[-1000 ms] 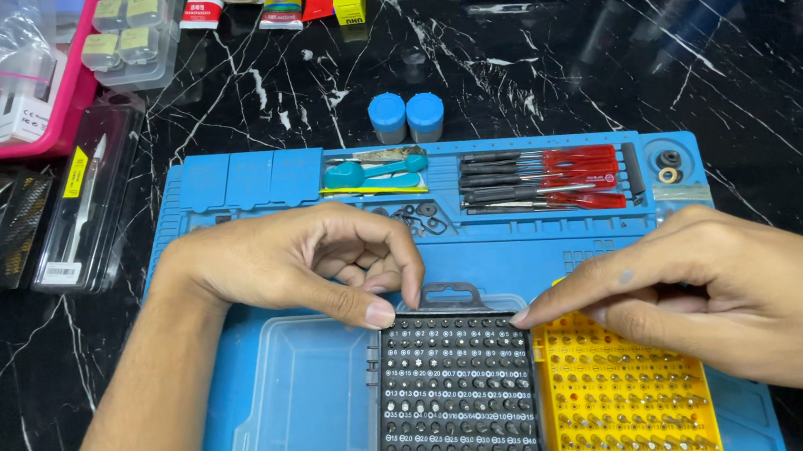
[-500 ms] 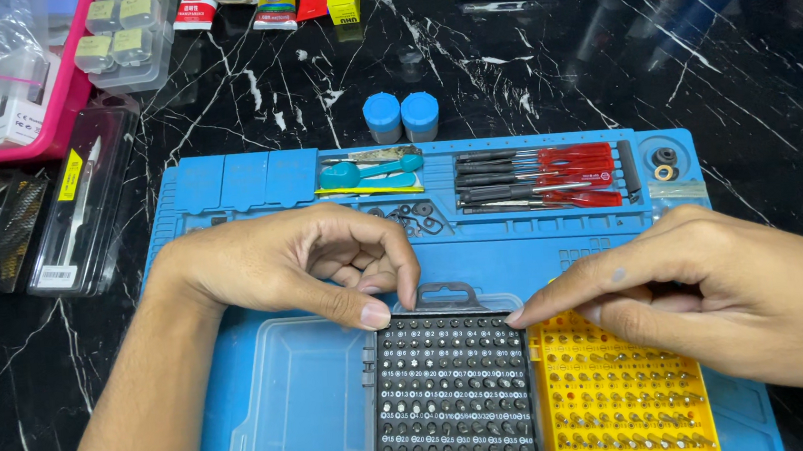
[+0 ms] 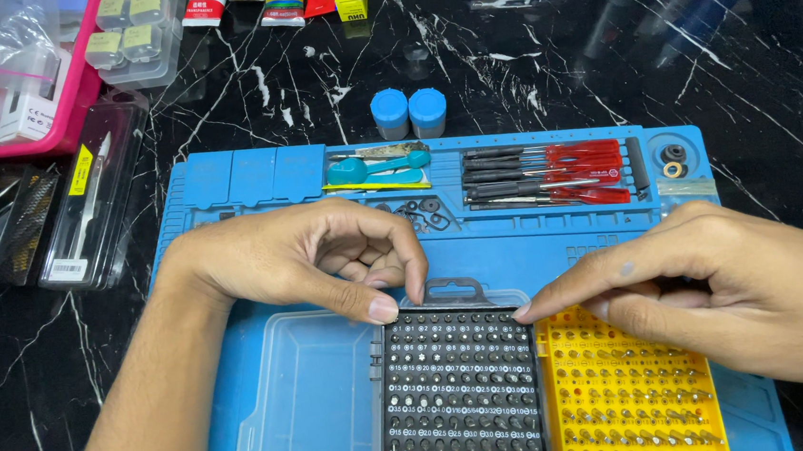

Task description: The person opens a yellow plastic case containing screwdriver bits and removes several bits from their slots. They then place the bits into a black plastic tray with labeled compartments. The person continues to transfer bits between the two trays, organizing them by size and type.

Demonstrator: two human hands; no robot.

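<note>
Two hands meet at the top edge of a black bit tray point(image 3: 458, 393): left hand point(image 3: 304, 257) with thumb and forefinger pressing its top-left corner, right hand point(image 3: 722, 291) with forefinger tip on the top-right corner. Clear lid point(image 3: 305, 400) lies left, yellow bit tray point(image 3: 629, 389) right, all on a blue mat point(image 3: 518, 250). Farther: red-handled screwdrivers point(image 3: 560, 173), two blue-capped jars point(image 3: 409, 112), a long clear blister pack point(image 3: 94, 197) with yellow label, pink bin point(image 3: 76, 98).

Table point(image 3: 541, 62): glossy black stone with white veining. Mat point(image 3: 537, 243): matt blue, rubbery. Lid point(image 3: 306, 405): clear smooth plastic. Black tray point(image 3: 458, 393): matt plastic holding bright metal bits. Yellow tray point(image 3: 630, 398): glossy plastic. Screwdrivers point(image 3: 550, 176) (far right): red translucent plastic handles, dark metal shafts.
</note>
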